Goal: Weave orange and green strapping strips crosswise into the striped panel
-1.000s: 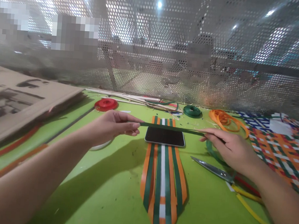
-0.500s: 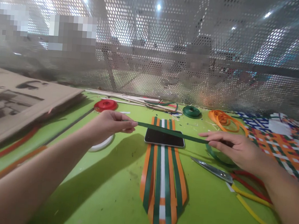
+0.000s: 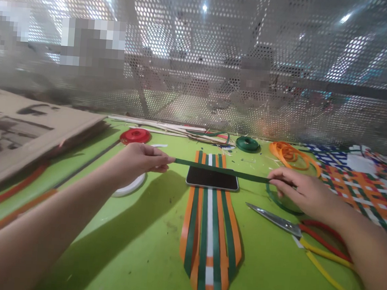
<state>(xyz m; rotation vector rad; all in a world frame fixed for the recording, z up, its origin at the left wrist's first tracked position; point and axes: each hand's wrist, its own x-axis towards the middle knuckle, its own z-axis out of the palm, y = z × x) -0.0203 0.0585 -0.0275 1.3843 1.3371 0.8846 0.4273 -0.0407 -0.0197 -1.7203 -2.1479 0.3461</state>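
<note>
A dark green ribbon (image 3: pixel 208 167) is stretched between my hands, above a phone. My left hand (image 3: pixel 146 158) pinches its left end between thumb and fingers. Toward the right, my right hand (image 3: pixel 293 187) pinches the same ribbon, and a loop of green hangs down beside it to the table. The dark-screened phone (image 3: pixel 211 180) lies across a set of orange, green and white strips (image 3: pixel 211 234), which run toward me and are woven together at the near end. Scissors (image 3: pixel 281 221) with red and yellow handles lie below my right hand, blades pointing left.
On the green table (image 3: pixel 133 247) are a red ribbon roll (image 3: pixel 136 136), a white roll (image 3: pixel 131 187), a green roll (image 3: pixel 247 144) and orange coils (image 3: pixel 288 154). Cardboard (image 3: pixel 48 130) lies left, a woven sheet (image 3: pixel 359 192) right. Perforated metal (image 3: pixel 192 74) stands behind.
The fingers of my right hand have closed in on the ribbon; one was stretched out before. The ribbon stays taut over the phone, and my left hand has barely moved.
</note>
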